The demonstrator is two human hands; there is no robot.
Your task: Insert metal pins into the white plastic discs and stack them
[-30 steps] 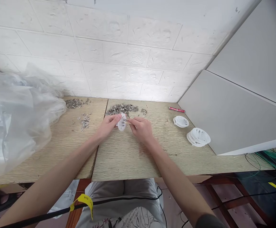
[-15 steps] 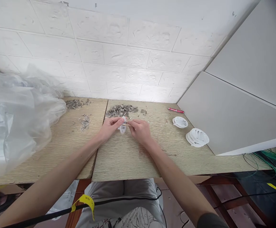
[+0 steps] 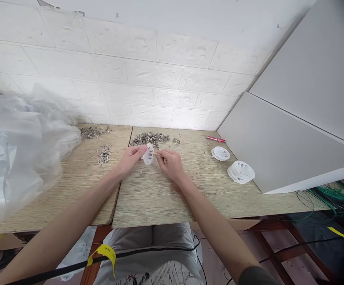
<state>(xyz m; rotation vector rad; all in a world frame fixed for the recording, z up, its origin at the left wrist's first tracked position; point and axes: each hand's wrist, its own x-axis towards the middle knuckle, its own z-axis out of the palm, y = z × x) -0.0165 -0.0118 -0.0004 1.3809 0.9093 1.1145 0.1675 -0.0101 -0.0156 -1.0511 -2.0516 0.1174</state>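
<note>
Two disc stacks (image 3: 240, 172) right of hands (image 3: 172, 162)

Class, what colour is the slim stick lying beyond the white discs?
The slim stick is red, clearest in the head view.

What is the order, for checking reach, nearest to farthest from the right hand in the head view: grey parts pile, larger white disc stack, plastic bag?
1. grey parts pile, just behind the right hand.
2. larger white disc stack, off to the right.
3. plastic bag, far left.
</note>
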